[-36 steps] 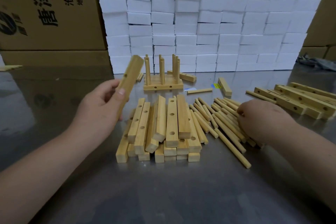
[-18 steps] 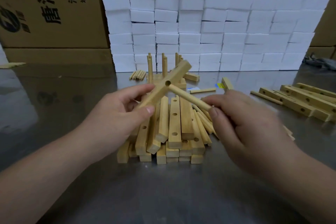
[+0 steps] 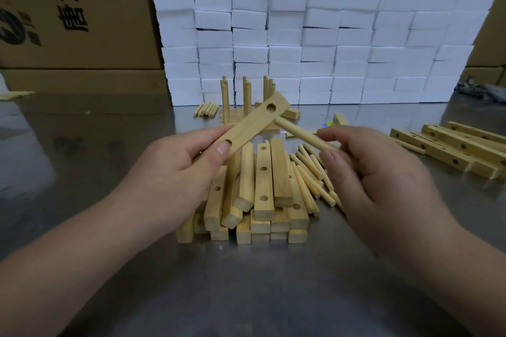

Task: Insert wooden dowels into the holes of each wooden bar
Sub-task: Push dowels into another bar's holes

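Foam blocks [image 3: 323, 35] wall off the far side of the table [image 3: 246, 295]; in front of them stands one finished bar [image 3: 246, 120] with upright dowels. Nearer, the pile of bars [image 3: 260, 194] waits unfilled, so most work seems left. Above that pile, the left hand [image 3: 175, 169] clamps a bar [image 3: 254, 124]; the right hand [image 3: 377, 183] pinches a dowel [image 3: 298, 133] touching the bar's far end, not visibly seated. Loose dowels [image 3: 309, 172] lie right of the pile. Bare tabletop on the near side leaves room.

Reflective steel tabletop [image 3: 82, 161], white foam-block wall [image 3: 328, 35], cardboard boxes [image 3: 68, 8] behind
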Action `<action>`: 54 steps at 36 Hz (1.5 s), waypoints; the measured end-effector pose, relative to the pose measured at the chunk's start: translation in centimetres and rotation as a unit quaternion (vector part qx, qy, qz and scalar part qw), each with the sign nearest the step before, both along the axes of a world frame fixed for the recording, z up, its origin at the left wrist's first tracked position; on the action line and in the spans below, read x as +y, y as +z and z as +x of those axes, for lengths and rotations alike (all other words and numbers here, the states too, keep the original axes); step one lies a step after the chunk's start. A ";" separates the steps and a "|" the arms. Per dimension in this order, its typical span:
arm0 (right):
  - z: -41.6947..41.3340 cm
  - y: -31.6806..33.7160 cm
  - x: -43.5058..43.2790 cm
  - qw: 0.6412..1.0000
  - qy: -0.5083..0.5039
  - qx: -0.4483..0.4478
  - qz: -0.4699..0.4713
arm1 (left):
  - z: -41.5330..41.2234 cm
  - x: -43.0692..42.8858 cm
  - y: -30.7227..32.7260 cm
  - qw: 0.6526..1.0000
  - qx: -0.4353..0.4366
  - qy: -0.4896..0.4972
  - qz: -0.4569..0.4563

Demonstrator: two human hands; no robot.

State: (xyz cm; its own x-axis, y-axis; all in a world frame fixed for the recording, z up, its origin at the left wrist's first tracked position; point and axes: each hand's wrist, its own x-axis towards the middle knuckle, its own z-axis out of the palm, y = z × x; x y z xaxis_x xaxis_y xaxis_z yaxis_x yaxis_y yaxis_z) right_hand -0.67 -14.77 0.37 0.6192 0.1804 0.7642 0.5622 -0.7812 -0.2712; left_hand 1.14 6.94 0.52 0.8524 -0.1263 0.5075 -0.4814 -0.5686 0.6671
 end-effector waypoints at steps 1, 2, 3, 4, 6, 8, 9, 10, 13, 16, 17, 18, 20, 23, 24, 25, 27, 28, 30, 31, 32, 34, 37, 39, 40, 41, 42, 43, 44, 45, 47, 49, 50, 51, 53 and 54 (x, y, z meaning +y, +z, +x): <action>0.0 0.0 0.0 1.000 -0.005 -0.005 0.000 | 0.0 0.0 0.0 1.000 -0.008 0.002 0.009; 0.1 0.0 -0.1 1.000 -0.008 -0.007 0.001 | -0.1 -0.1 0.2 1.000 -0.014 0.004 0.018; 0.1 0.0 -0.1 1.000 -0.008 -0.008 0.001 | -0.2 -0.2 0.3 1.000 -0.014 0.006 0.026; 0.1 0.0 -0.1 1.000 -0.006 -0.008 0.000 | -0.3 -0.3 0.4 0.999 -0.010 0.008 0.030; 0.2 0.0 -0.1 1.000 0.001 -0.008 -0.005 | -0.4 -0.4 0.5 1.000 0.006 0.012 0.026; 0.1 0.0 0.0 1.000 0.006 -0.010 -0.004 | -0.3 -0.4 0.3 0.999 0.019 0.016 0.029; 0.0 0.0 0.0 1.000 0.008 -0.014 -0.001 | -0.4 -0.4 0.3 0.999 0.020 0.020 0.039; 0.0 0.0 0.0 1.000 0.011 -0.020 0.001 | -0.4 -0.4 0.3 0.998 0.019 0.024 0.049; 0.1 0.0 -0.1 0.999 0.016 -0.028 0.007 | -0.3 -0.3 0.4 0.998 0.013 0.020 0.050; 0.1 -0.1 -0.1 1.000 0.015 -0.018 0.004 | -0.3 -0.2 0.3 0.999 0.022 -0.007 0.032; 0.1 -0.1 -0.1 1.000 0.015 -0.014 0.003 | -0.3 -0.3 0.2 0.999 0.023 -0.018 0.026; 0.1 -0.1 -0.1 1.000 0.015 -0.011 0.001 | -0.3 -0.3 0.2 0.999 0.025 -0.027 0.017; 0.1 -0.1 -0.1 1.000 0.015 -0.009 -0.001 | -0.3 -0.4 0.1 0.999 0.032 -0.041 -0.004; 0.1 -0.2 0.1 1.000 0.015 -0.008 0.003 | -0.1 -0.2 -0.1 0.998 0.036 -0.052 -0.013; 0.1 -0.2 0.1 1.000 0.016 -0.007 0.004 | -0.1 -0.1 -0.1 0.997 0.042 -0.056 -0.018; 0.1 -0.3 0.2 1.000 0.018 -0.005 0.002 | -0.1 -0.1 -0.1 0.997 0.046 -0.061 -0.024; 0.1 -0.3 0.2 1.000 0.020 0.006 0.000 | -0.1 -0.1 -0.1 0.996 0.051 -0.071 -0.031; 0.1 -0.4 0.2 1.000 0.022 0.013 0.001 | -0.1 -0.1 0.0 0.995 0.053 -0.075 -0.033; 0.1 -0.4 0.2 1.000 0.022 0.016 0.006 | -0.2 -0.1 0.1 0.995 0.055 -0.080 -0.032; 0.1 -0.4 0.2 1.000 0.020 0.013 0.010 | -0.2 -0.1 0.1 0.995 0.056 -0.081 -0.027; 0.1 -0.4 0.2 1.000 0.016 0.011 0.014 | -0.3 -0.1 0.2 0.995 0.057 -0.081 -0.021; 0.1 -0.4 0.3 1.000 0.007 0.006 0.015 | -0.4 -0.2 0.3 0.994 0.063 -0.081 -0.025; 0.1 -0.4 0.3 1.000 -0.001 -0.008 0.009 | -0.7 -0.4 0.6 0.991 0.084 -0.097 -0.045; 0.1 -0.3 0.3 1.000 -0.001 -0.016 0.006 | -0.8 -0.4 0.6 0.988 0.085 -0.113 -0.059; 0.1 -0.2 0.3 1.000 0.001 -0.016 0.004 | -0.8 -0.4 0.6 0.987 0.085 -0.119 -0.064; 0.1 -0.2 0.3 1.000 0.003 -0.016 0.002 | -0.7 -0.3 0.5 0.987 0.083 -0.124 -0.067; 0.1 -0.1 0.3 1.000 0.005 -0.016 0.001 | -0.7 -0.3 0.5 0.986 0.083 -0.125 -0.068; 0.1 -0.1 0.3 1.000 0.006 -0.015 0.001 | -0.7 -0.3 0.5 0.986 0.081 -0.127 -0.067; 0.0 -0.1 0.2 1.000 0.006 -0.013 0.002 | -0.6 -0.3 0.4 0.986 0.081 -0.127 -0.067; 0.1 -0.1 0.2 1.000 0.006 -0.011 0.003 | -0.5 -0.3 0.3 0.987 0.079 -0.127 -0.065; 0.1 -0.2 0.1 1.000 0.010 -0.008 0.003 | -0.5 -0.3 0.4 0.985 0.087 -0.127 -0.071; 0.1 -0.2 0.1 1.000 0.015 -0.011 0.001 | -0.6 -0.3 0.5 0.983 0.099 -0.136 -0.078; 0.1 -0.1 0.2 1.000 0.015 -0.015 -0.002 | -0.7 -0.3 0.6 0.982 0.103 -0.138 -0.077; 0.0 0.0 0.2 1.000 0.013 -0.022 -0.007 | -0.7 -0.3 0.6 0.982 0.102 -0.140 -0.075; -0.1 0.0 0.3 0.999 0.009 -0.032 -0.015 | -0.7 -0.3 0.7 0.981 0.100 -0.148 -0.080; -0.1 0.0 0.3 0.999 0.008 -0.032 -0.015 | -0.7 -0.3 0.7 0.979 0.102 -0.152 -0.084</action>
